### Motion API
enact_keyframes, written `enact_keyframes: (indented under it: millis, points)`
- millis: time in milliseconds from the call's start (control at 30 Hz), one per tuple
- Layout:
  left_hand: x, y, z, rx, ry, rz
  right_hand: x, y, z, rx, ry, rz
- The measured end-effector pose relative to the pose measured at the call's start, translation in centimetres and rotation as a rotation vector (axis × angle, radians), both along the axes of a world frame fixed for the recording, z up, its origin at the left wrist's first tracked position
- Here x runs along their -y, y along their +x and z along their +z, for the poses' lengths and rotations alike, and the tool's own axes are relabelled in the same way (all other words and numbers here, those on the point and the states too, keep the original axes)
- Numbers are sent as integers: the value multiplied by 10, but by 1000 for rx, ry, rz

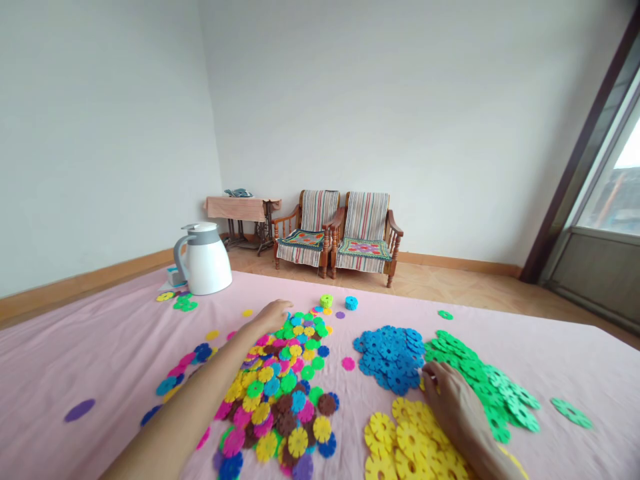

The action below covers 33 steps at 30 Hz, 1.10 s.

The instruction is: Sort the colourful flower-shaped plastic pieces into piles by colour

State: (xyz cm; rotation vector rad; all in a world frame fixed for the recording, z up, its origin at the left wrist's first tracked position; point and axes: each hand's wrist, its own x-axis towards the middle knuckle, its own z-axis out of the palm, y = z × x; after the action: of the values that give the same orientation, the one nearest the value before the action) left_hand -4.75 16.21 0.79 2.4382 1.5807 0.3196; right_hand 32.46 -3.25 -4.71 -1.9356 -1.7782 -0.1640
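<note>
My left hand point(274, 315) reaches to the far edge of a heap of small mixed-colour notched plastic discs point(287, 383). Its fingers are drawn together, with a bit of blue at the tips; what they hold is too small to make out. My right hand point(453, 390) is curled low where three sorted piles meet: blue snowflake discs point(390, 357), green snowflake discs point(475, 373) and yellow snowflake discs point(413, 440). Yellow shows at its fingertips, seemingly a yellow disc in the pinch. Short stacks of lime discs point(327, 301) and light-blue discs point(351, 303) stand beyond the heap.
A white thermos jug point(206, 260) stands at the back left of the pink cloth point(120, 347), near a few loose discs point(185, 303). A purple disc point(80, 410) lies far left. Two wooden armchairs point(367, 227) and a cloth-covered table point(235, 208) are by the wall.
</note>
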Motion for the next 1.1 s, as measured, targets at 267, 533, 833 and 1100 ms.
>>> enact_keyframes:
  millis: [267, 533, 833, 1100]
  points:
    - [-34, 13, -14, -65, 76, 86, -2, 0, -5, 8, 9, -5]
    - [-22, 27, -9, -26, 112, -57, -1, -2, -2, 9, 27, -5]
    - [-30, 74, -27, 34, 151, -169, -1, -3, -1, 10, 54, -4]
    - [-25, 78, -24, 57, 138, -188, -1, -2, -3, 12, 33, 6]
